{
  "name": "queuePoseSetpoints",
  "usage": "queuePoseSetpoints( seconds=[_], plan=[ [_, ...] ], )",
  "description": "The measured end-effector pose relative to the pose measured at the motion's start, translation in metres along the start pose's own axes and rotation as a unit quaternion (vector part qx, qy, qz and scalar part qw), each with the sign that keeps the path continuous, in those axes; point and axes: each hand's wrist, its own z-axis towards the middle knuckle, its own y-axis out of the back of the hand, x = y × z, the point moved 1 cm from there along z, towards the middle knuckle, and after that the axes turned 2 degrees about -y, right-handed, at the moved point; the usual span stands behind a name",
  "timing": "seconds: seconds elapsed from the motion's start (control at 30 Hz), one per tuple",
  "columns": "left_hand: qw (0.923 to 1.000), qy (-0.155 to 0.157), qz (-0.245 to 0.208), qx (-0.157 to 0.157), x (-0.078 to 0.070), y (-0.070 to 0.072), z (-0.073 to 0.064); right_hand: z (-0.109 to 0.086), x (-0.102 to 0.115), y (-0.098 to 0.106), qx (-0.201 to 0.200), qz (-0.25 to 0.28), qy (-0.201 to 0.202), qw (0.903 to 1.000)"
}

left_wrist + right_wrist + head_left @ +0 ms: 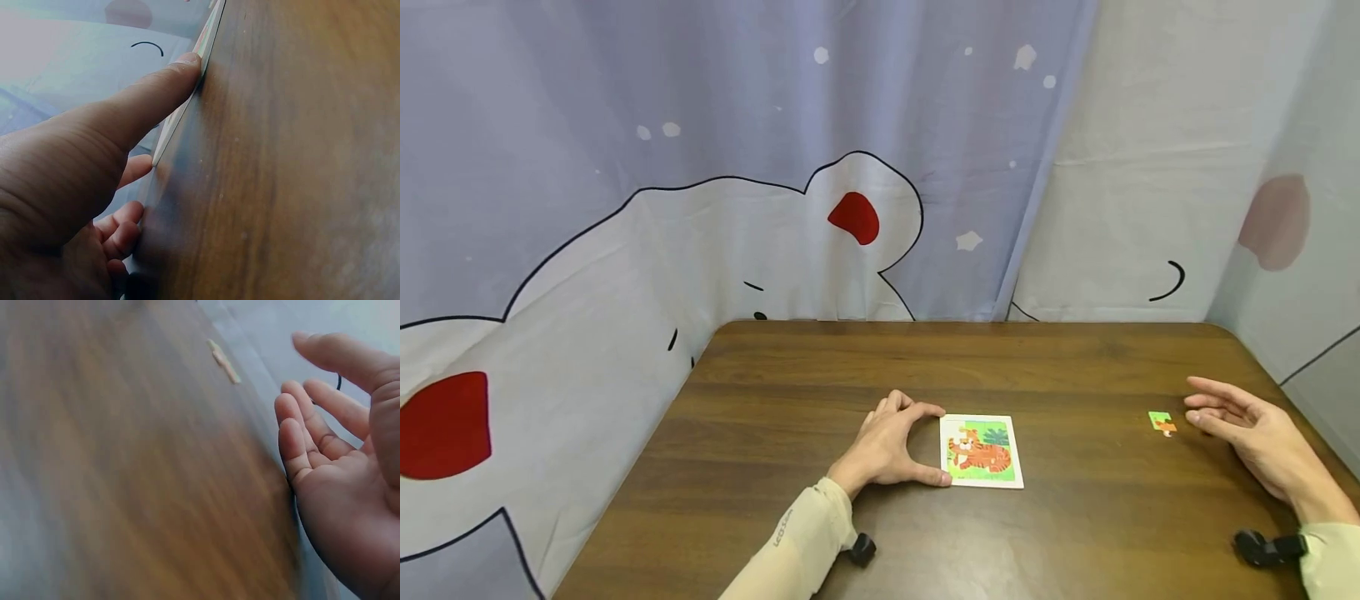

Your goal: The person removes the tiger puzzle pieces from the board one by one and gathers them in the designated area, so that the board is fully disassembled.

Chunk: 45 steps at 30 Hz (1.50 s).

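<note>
While the left hand (883, 447) holds the puzzle (981, 452) on the table (1090, 533) between spread thumb and forefinger, its picture looking nearly complete, one loose piece (1161, 422) seems left to place, lying just beside the right hand (1251, 429), whose relaxed fingers hold nothing.

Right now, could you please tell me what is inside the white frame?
Inside the frame is a picture of an orange tiger with a green plant. What lies under the picture is covered and cannot be seen.
</note>
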Motion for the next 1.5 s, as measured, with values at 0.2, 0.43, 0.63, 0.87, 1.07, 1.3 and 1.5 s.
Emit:
queuePoseSetpoints(
  seconds=[0.2,0.43,0.63,0.87,1.07,1.3,1.5],
  plan=[
    [1.0,0.002,-0.004,0.0,-0.002,-0.001,0.0,0.006,0.024,-0.01,-0.035,0.046,0.001,0.9984],
    [1.0,0.004,-0.004,0.001,0.0,-0.001,-0.001,0.022,0.063,-0.036,-0.05,0.163,0.075,0.9826],
    [1.0,-0.004,-0.003,-0.001,0.001,-0.002,-0.002,0.028,0.093,-0.061,-0.047,0.148,0.101,0.9827],
    [1.0,-0.004,0.0,-0.002,0.001,-0.001,0.0,0.032,0.126,-0.1,-0.014,0.11,0.126,0.9858],
    [1.0,-0.005,0.0,-0.002,0.0,0.0,0.001,0.038,0.142,-0.133,0.016,0.11,0.142,0.9835],
    [1.0,-0.006,0.001,-0.003,0.001,0.0,0.001,0.042,0.141,-0.172,0.055,0.083,0.132,0.9862],
    [1.0,-0.005,-0.001,-0.001,0.0,0.001,0.001,0.042,0.128,-0.203,0.08,0.057,0.106,0.9895]
  ],
)
